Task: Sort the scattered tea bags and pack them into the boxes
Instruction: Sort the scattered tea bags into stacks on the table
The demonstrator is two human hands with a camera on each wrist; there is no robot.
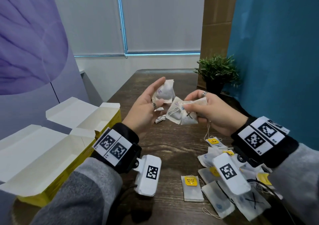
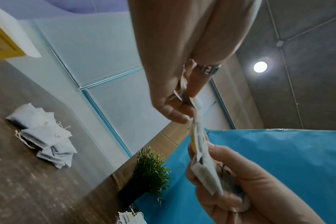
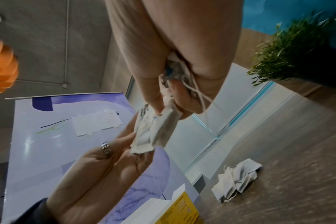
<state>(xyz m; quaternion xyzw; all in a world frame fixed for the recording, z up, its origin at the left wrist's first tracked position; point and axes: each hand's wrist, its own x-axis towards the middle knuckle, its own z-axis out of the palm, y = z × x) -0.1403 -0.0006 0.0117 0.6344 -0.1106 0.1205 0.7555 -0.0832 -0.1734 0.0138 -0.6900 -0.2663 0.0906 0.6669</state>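
**Head view.** Pinching a single tea bag (image 1: 164, 92) in the left hand (image 1: 145, 107), fingers (image 1: 155, 85) nearly straight behind it and thumb across the front. Gripping a bunch of tea bags (image 1: 183, 114) in the right hand (image 1: 215, 114), fingers curled round it, strings dangling toward 6 o'clock. Holding both well above the surface (image 1: 169, 147), the bunch just beside the single bag at its 4 o'clock. Showing a black "X" on the bunch and a purple scribble on the single bag. Leaving the two open boxes (image 1: 43, 155) at 8 o'clock from the hands, long axes running about 7 to 1 o'clock, left hand nearer; judging that hand the likelier to do the packing. Leaving the loose pile (image 1: 224, 199) at 5 o'clock, yellow tags reading "TEA" (image 1: 213, 141) and "RELAX" (image 1: 190, 180).

**Left wrist view.** Nipping the top of an edge-on bag between left fingertips (image 2: 178, 112), with the right hand (image 2: 249, 189) clutching the bunch (image 2: 205, 174) below. Leaving a small heap (image 2: 46, 136) on the surface at 9 o'clock.

**Right wrist view.** Squeezing the bunch (image 3: 155, 130) tightly, long axis pointing toward 7 o'clock at the left hand (image 3: 98, 166). Showing a yellow box (image 3: 184, 210) at 6 o'clock, its print too blurred to read.
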